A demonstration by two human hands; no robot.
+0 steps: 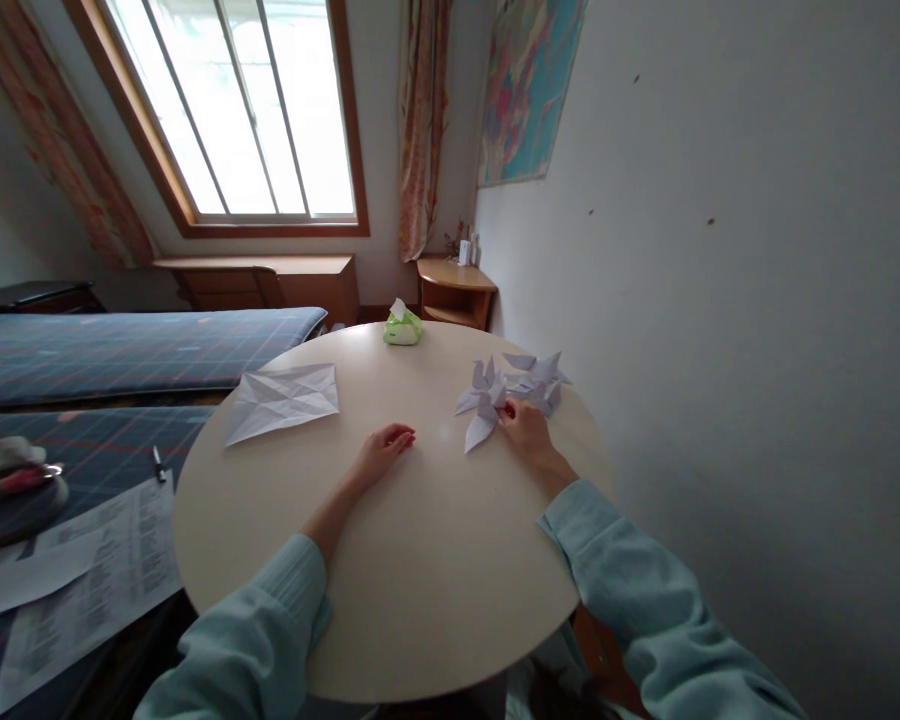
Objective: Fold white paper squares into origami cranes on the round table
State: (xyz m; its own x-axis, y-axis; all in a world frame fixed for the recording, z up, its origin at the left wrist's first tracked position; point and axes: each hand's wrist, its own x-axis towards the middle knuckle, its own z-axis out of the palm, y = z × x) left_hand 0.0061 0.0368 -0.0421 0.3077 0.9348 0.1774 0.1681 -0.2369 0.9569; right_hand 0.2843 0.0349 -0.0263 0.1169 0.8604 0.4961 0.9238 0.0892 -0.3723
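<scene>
My right hand [525,425] is at the right side of the round table, its fingers pinched at a white folded paper crane [484,405] with pointed wings. More white folded paper figures [540,380] lie just behind and beside that hand, partly overlapping. On the table's middle rests my left hand [382,450], fingers loosely curled together with nothing visible in them. To its left lies an unfolded, creased sheet of white paper [289,400], apart from the hand.
A green tissue pack [403,326] stands at the far edge of the round white table [420,580]. Left of the table is a bed [135,345] with plaid bedding, printed papers [112,560] and a pen [158,464]. A wall [720,350] borders the right side.
</scene>
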